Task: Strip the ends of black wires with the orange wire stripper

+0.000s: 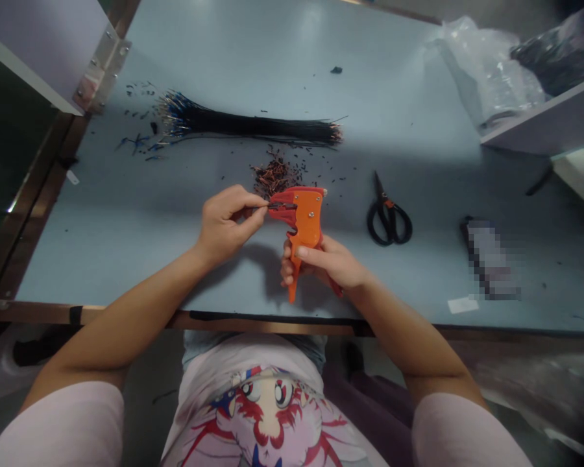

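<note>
My right hand (321,263) is wrapped round the handles of an orange and red wire stripper (309,217), held upright above the table near its front edge. The tool's red jaws point left. My left hand (231,224) pinches a thin dark wire (259,207) between thumb and fingers, right at the mouth of the jaws. Most of that wire is hidden by the fingers. Just behind the jaws lies a heap of copper-coloured and black scraps (271,176). Farther back rests a long bundle of black wires (253,124), with blue ends at the left and bare copper ends at the right.
Black-handled scissors (389,217) lie right of the stripper. Beyond them are a blurred-out dark object (491,259) and a white slip (463,305). Clear plastic bags (496,71) sit at the back right behind a pale panel (540,120). Blue-ended offcuts (136,143) lie at the left.
</note>
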Demonstrator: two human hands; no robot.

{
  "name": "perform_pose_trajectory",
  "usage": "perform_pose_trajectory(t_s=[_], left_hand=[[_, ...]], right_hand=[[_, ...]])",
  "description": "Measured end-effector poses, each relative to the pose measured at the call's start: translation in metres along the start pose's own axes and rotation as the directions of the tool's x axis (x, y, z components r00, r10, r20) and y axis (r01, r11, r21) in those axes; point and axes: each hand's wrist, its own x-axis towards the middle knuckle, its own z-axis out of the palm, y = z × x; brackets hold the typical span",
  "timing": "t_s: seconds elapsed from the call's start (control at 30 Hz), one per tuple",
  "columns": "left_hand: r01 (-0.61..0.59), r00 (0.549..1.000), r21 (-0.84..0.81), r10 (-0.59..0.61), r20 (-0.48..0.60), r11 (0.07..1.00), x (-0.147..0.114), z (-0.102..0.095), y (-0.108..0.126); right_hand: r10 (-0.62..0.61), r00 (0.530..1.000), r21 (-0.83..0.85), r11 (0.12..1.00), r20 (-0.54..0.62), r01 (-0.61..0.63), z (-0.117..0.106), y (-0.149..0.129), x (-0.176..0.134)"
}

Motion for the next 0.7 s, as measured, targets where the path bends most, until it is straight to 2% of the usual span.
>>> perform_pose_trajectory(t_s=[0.33,0.53,0.7], left_hand=[[-0.026,1.0,-0.025,0.026,0.004,0.999,0.0,-0.001,0.001],[-0.067,0.998,0.06,0.067,0.008,0.996,-0.001,-0.003,0.002],[-0.017,1.0,0.132,0.017,0.006,0.991,-0.004,-0.001,0.003]], right_hand=[[0.011,1.0,-0.036,0.999,-0.019,-0.012,-0.001,-0.002,-0.001],[-0.024,0.998,-0.091,0.996,-0.059,0.018,0.004,0.001,0.0],[-0.062,0.996,-0.107,0.993,-0.066,0.055,0.01,0.004,0.003]])
